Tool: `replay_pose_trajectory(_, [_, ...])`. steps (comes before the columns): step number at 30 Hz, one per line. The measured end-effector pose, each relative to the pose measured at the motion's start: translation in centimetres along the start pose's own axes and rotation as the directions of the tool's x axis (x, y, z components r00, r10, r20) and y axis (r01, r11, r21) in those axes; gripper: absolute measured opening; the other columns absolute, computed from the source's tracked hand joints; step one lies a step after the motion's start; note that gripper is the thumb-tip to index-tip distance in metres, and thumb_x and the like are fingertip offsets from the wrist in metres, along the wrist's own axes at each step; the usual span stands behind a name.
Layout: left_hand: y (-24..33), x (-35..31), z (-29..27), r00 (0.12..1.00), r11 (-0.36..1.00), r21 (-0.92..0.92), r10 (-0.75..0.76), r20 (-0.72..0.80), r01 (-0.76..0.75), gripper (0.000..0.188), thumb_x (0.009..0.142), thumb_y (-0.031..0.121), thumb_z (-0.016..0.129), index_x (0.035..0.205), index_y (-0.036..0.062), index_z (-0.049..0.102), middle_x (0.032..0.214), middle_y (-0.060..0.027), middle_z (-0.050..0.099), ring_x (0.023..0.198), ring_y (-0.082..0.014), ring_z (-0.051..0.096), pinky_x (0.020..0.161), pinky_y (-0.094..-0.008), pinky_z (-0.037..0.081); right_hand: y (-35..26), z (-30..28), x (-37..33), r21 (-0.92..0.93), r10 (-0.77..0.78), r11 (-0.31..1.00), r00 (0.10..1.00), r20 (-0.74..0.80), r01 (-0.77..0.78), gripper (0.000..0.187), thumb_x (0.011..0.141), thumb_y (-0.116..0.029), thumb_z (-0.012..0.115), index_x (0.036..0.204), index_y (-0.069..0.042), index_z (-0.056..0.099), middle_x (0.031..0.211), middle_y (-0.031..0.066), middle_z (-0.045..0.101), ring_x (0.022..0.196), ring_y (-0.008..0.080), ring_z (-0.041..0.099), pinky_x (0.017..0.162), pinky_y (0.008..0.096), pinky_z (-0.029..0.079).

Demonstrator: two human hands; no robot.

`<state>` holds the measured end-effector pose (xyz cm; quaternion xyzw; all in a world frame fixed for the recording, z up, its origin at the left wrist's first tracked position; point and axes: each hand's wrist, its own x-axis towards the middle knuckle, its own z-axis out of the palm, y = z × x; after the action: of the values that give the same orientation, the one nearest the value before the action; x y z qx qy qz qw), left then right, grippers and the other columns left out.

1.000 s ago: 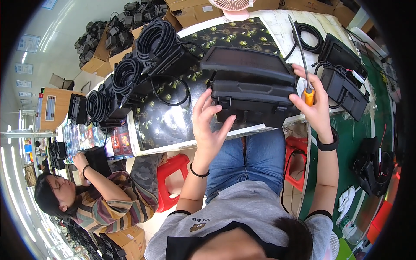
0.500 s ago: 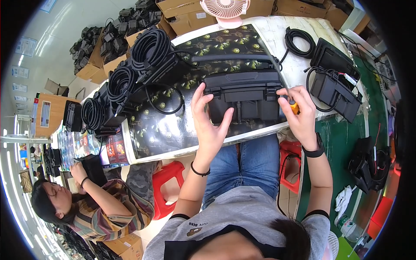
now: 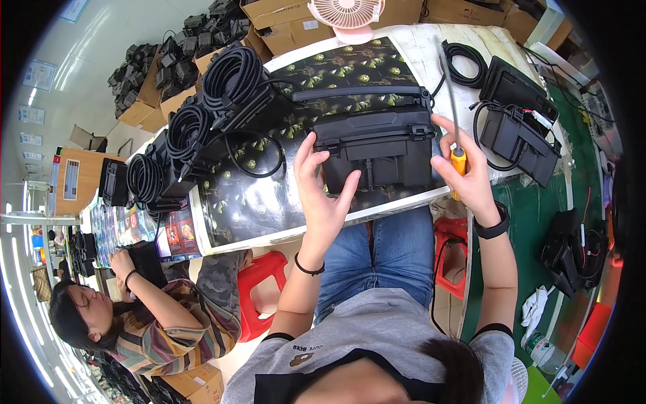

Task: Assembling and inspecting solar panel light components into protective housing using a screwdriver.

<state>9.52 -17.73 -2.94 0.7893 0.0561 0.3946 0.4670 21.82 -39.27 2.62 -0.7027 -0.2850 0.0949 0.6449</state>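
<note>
The box [image 3: 374,149] sits near the front edge of the surface [image 3: 418,64], between the hands. The left hand [image 3: 320,190] is spread wide at its left end, grasping nothing; whether the fingertips touch cannot be told. The right hand [image 3: 471,176] closes on a screwdriver [image 3: 459,162], thumb and forefinger beside the box's right end. The box appears stiff, smooth and moderately heavy; both short ends offer the best hold. Count: one box between the hands, one screwdriver, four coils [image 3: 145,176], one fan [image 3: 346,9].
</note>
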Motion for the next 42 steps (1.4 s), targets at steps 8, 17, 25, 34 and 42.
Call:
replay_pose_trajectory(8, [-0.4,-0.1,-0.2,1.000,0.999,0.027,0.016,0.016,-0.016,0.066,0.075,0.002,0.082,0.126,0.0102,0.041,0.148,-0.0211,0.033,0.133,-0.0354,0.044,0.090,-0.0359,0.055,1.1,-0.3,-0.1,0.033,0.081,0.996,0.992,0.096,-0.085,0.034,0.085,-0.013,0.073,0.118,-0.007,0.064,0.084,-0.0023,0.046,0.076,0.0072,0.043,0.069,0.0218,0.036])
replay_pose_trajectory(17, [1.9,4.3,-2.8,0.954,0.871,0.401,0.300,0.027,-0.285,0.011,0.083,0.016,0.065,0.078,0.0058,0.063,0.130,-0.0179,0.057,0.135,-0.0419,0.038,0.109,-0.0520,0.030,1.3,0.4,0.0,-0.139,-0.087,0.985,0.987,0.135,0.106,0.031,0.082,-0.008,0.074,0.111,-0.004,0.062,0.087,-0.0015,0.044,0.078,0.0094,0.041,0.072,0.0243,0.035])
replay_pose_trajectory(25, [4.6,13.1,-0.5,0.789,0.782,0.109,0.604,0.112,-0.614,0.021,0.087,0.016,0.063,0.104,0.0053,0.066,0.115,-0.0135,0.066,0.112,-0.0357,0.059,0.098,-0.0445,0.045,2.1,0.6,0.2,-0.113,-0.094,0.988,0.992,0.087,0.103,0.030,0.082,-0.012,0.076,0.110,-0.006,0.068,0.080,-0.0007,0.044,0.074,0.0104,0.043,0.068,0.0243,0.035])
replay_pose_trajectory(34, [2.2,11.9,3.6,0.796,0.713,0.411,0.349,0.495,-0.568,0.043,0.091,0.034,0.062,0.131,0.0173,0.058,0.120,-0.0107,0.059,0.113,-0.0299,0.055,0.104,-0.0430,0.038,2.5,1.4,0.2,-0.194,-0.161,0.968,0.987,-0.004,0.157,0.034,0.086,-0.003,0.068,0.120,-0.006,0.067,0.084,0.0004,0.053,0.078,0.0110,0.050,0.072,0.0241,0.041])
replay_pose_trajectory(42, [-1.2,13.8,3.8,0.888,0.756,0.516,0.187,0.421,-0.403,0.042,0.094,0.029,0.060,0.135,0.0185,0.056,0.121,-0.0113,0.060,0.116,-0.0295,0.055,0.102,-0.0434,0.041,8.0,1.1,0.5,-0.043,-0.108,0.994,0.943,-0.316,0.100,0.037,0.093,-0.003,0.061,0.129,-0.006,0.059,0.084,-0.0020,0.057,0.071,0.0049,0.050,0.065,0.0207,0.042])
